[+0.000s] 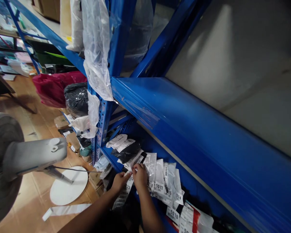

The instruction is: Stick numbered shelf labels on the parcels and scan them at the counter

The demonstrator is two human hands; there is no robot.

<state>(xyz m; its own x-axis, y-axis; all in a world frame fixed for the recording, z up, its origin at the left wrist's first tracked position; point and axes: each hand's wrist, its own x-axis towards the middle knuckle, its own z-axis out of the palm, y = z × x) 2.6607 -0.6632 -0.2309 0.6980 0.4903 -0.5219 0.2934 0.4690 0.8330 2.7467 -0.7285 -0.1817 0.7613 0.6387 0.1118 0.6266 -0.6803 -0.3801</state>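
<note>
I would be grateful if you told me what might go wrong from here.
The left hand and right hand work close together at the label strip, which might crease or tear.
The bags overlap, partly hiding some printed numbers, so one could be misread.
The white strip on the floor might make someone slip.

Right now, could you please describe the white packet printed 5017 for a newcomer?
Below the long blue metal beam, find the bare right hand. Right of it, between the white packet ending 18 and the white packet ending 16, the white plastic packet alone reads 5017.
</note>
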